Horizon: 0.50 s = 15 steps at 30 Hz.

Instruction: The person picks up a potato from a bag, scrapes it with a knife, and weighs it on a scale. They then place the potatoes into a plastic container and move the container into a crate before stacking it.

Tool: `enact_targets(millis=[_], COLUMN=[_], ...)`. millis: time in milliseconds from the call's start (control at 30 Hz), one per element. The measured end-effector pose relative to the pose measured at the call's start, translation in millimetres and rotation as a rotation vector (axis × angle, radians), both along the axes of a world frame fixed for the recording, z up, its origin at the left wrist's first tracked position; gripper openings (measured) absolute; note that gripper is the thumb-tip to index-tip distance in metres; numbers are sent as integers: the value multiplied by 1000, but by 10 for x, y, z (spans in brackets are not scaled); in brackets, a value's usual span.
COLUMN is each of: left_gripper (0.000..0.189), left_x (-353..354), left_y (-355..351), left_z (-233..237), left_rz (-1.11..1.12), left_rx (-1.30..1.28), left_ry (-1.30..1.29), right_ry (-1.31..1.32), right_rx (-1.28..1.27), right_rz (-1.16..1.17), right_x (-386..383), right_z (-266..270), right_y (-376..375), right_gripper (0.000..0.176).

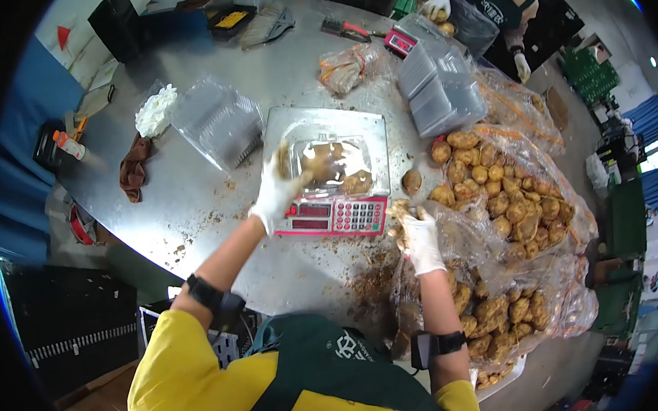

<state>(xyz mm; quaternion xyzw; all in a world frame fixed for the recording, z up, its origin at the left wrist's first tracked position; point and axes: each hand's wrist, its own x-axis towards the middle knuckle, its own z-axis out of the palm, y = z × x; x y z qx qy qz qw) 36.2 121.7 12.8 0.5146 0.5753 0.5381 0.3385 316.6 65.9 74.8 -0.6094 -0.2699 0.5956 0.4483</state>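
Note:
A clear plastic box (330, 168) with several potatoes in it rests on the metal plate of a pink-framed scale (356, 217). My left hand (279, 190), in a white glove stained brown at the fingers, is at the box's left side, its fingers apart and somewhat blurred. Whether it touches the box is unclear. My right hand (421, 239), also gloved, is to the right of the scale, its stained fingers bent beside the potato bags; what they hold, if anything, is hard to make out. A single potato (411, 181) lies on the table above it.
Open bags of potatoes (513, 194) cover the right side. Stacked clear boxes (438, 86) stand at the upper right, more boxes (218, 122) at the left. A brown cloth (135, 168) lies further left. Across the table, a gloved person (494, 3) works near another scale.

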Motion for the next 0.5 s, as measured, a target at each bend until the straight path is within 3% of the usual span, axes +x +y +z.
enact_targets(millis=[67,133,300,500], left_gripper=[54,38,20,14], left_x=[75,85,134,127], left_y=[-266,-408,-588,-480], left_z=[142,111,-36,105], left_rz=[-74,-62,-10,49], left_rx=[-211,-322,-288,-498], left_ry=[-463,-488,-772,-986], right_ry=[14,-6,14,33], right_rx=[4,16,-48,-134], right_rz=[47,89,144,18], right_x=[-114,-194,-266,-346], right_z=[-84,-255,-368,-353], right_y=[225,374,528,588], right_gripper=[15,10,8,12])
